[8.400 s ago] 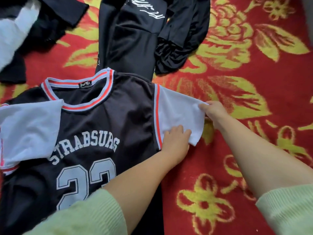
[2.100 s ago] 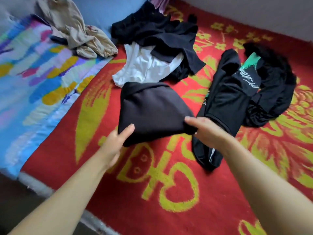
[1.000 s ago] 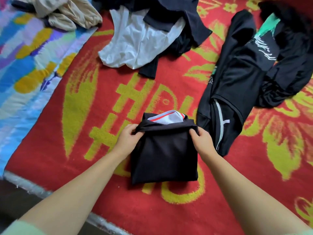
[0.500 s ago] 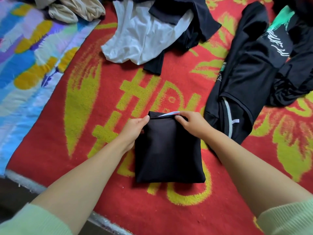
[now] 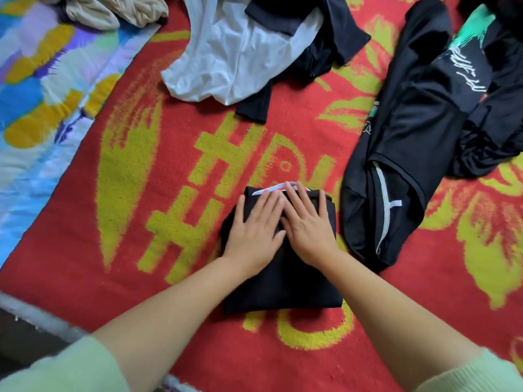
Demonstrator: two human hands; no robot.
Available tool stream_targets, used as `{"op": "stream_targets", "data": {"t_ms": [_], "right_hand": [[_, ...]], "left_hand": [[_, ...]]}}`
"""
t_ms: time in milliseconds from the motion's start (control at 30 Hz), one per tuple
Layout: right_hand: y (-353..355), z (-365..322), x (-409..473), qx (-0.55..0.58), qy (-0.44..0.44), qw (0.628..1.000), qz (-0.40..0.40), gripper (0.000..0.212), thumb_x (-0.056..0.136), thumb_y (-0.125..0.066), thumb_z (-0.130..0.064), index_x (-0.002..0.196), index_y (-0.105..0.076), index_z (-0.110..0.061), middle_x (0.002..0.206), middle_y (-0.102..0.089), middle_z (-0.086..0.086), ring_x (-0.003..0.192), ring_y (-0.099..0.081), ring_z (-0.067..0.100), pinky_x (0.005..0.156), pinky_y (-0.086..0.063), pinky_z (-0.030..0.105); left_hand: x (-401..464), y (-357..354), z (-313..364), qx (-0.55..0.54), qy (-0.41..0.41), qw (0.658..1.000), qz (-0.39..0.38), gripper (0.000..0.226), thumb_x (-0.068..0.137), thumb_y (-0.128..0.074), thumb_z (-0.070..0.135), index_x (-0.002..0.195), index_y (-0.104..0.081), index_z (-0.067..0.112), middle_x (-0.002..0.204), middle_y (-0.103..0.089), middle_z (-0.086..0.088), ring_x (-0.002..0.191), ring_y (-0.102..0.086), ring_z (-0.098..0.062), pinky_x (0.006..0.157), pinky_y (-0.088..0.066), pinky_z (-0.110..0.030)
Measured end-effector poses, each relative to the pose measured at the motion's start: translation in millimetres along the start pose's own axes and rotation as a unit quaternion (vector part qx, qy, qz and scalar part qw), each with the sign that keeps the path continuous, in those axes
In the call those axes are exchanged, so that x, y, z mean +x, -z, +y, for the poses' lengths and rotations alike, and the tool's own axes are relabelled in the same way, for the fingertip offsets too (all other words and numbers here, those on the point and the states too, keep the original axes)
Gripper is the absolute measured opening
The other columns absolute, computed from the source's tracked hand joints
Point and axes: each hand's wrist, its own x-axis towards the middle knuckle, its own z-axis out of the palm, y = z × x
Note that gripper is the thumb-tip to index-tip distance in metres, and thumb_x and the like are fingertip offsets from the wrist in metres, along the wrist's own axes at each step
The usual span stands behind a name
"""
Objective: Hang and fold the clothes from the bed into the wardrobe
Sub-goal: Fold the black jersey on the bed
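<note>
Left hand (image 5: pixel 256 229) and right hand (image 5: pixel 307 223), fingers straight, press flat on folded black jersey (image 5: pixel 285 281), near edge of red blanket (image 5: pixel 175 154); nothing gripped.

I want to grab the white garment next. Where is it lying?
The white garment lies crumpled at top centre of the head view, partly under a black garment, beyond the folded jersey.

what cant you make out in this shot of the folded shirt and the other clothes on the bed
Head view:
- Folded black shirt: its top face is covered by the left hand and right hand, both pressing flat.
- Beige garment: cut off by the top edge.
- Black clothes pile: runs past the right edge.
- Wardrobe: not in frame.
</note>
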Motion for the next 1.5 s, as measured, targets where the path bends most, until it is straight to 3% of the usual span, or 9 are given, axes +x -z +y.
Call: {"op": "stream_targets", "data": {"t_ms": [167,333,500,633,733,833,1067,1233,1500], "right_hand": [[-32,38,-6,0.048,-0.151,0.982,-0.108,0.058,0.1,-0.011,-0.047,0.147,0.018,-0.029,0.155,0.019,-0.014,0.137,0.026,0.001,0.117,0.008,0.047],[-17,34,1,0.032,-0.155,0.975,-0.156,0.06,0.102,-0.017,-0.043,0.151,0.011,-0.022,0.159,0.014,-0.006,0.145,0.016,0.013,0.117,0.006,0.049],[20,10,-43,-0.004,-0.012,0.997,-0.074,0.075,0.089,-0.028,-0.054,0.151,-0.017,-0.014,0.159,-0.01,0.005,0.146,-0.002,0.018,0.114,-0.014,0.06],[-11,-17,-107,-0.07,0.084,0.979,-0.173,0.113,0.058,-0.066,-0.068,0.149,-0.023,-0.016,0.155,-0.023,0.015,0.144,-0.016,0.033,0.104,-0.024,0.07],[-34,-17,-111,-0.113,0.056,0.973,-0.191,0.13,0.041,-0.079,-0.064,0.149,-0.02,-0.021,0.155,-0.024,0.015,0.142,-0.015,0.036,0.101,-0.015,0.074],[-39,-22,-104,-0.105,0.015,0.978,-0.177,0.117,0.054,-0.082,-0.046,0.15,-0.016,-0.028,0.156,-0.022,0.012,0.142,-0.016,0.039,0.098,-0.018,0.076],[-4,-25,-84,-0.037,-0.065,0.975,-0.208,0.08,0.095,-0.041,-0.004,0.149,0.007,-0.039,0.16,0.006,-0.006,0.146,0.008,0.033,0.111,-0.022,0.058],[55,-50,-74,-0.024,-0.066,0.98,-0.184,0.081,0.092,-0.042,0.001,0.152,-0.001,-0.034,0.159,-0.014,-0.001,0.146,-0.009,0.033,0.104,-0.037,0.045],[172,-128,-59,-0.078,0.01,0.987,-0.143,0.083,0.093,-0.053,-0.01,0.152,0.001,-0.031,0.158,-0.016,-0.001,0.145,-0.01,0.034,0.109,-0.031,0.051]], "left_hand": [[7,-44,-31,0.013,0.071,0.995,-0.07,0.067,0.09,-0.022,0.048,0.145,-0.035,0.011,0.154,-0.031,-0.006,0.142,-0.025,-0.025,0.108,-0.025,-0.058],[17,-30,-28,0.02,0.074,0.986,-0.15,0.067,0.098,-0.015,0.052,0.15,0.011,0.018,0.158,0.017,0.001,0.145,0.017,-0.019,0.113,0.006,-0.056],[-24,-1,-25,0.055,-0.014,0.998,-0.006,0.078,0.089,-0.022,0.052,0.148,-0.017,0.002,0.157,-0.013,-0.017,0.146,-0.006,-0.027,0.113,-0.012,-0.059],[-91,-28,-1,0.036,-0.058,0.992,-0.105,0.113,0.071,-0.049,0.072,0.148,-0.007,0.001,0.153,-0.012,-0.029,0.145,-0.004,-0.037,0.111,-0.017,-0.06],[-96,-43,13,0.058,-0.008,0.983,-0.172,0.127,0.066,-0.065,0.064,0.145,0.018,0.011,0.15,0.02,-0.027,0.142,0.019,-0.035,0.111,-0.003,-0.063],[-86,-45,25,0.054,0.035,0.983,-0.174,0.119,0.074,-0.068,0.045,0.14,0.026,0.016,0.152,0.019,-0.028,0.143,0.017,-0.037,0.109,-0.006,-0.064],[-71,-22,20,0.02,0.038,0.982,-0.185,0.079,0.093,-0.044,0.004,0.152,0.005,0.023,0.157,0.002,-0.02,0.146,-0.001,-0.031,0.109,-0.026,-0.054],[-69,40,0,0.04,0.022,0.982,-0.181,0.077,0.094,-0.044,0.004,0.151,0.006,0.021,0.158,0.001,-0.014,0.146,-0.001,-0.034,0.111,-0.028,-0.049],[-110,162,-44,0.065,0.045,0.992,-0.1,0.08,0.091,-0.047,0.003,0.152,0.001,0.021,0.158,-0.012,-0.009,0.144,-0.012,-0.033,0.109,-0.029,-0.046]]}}
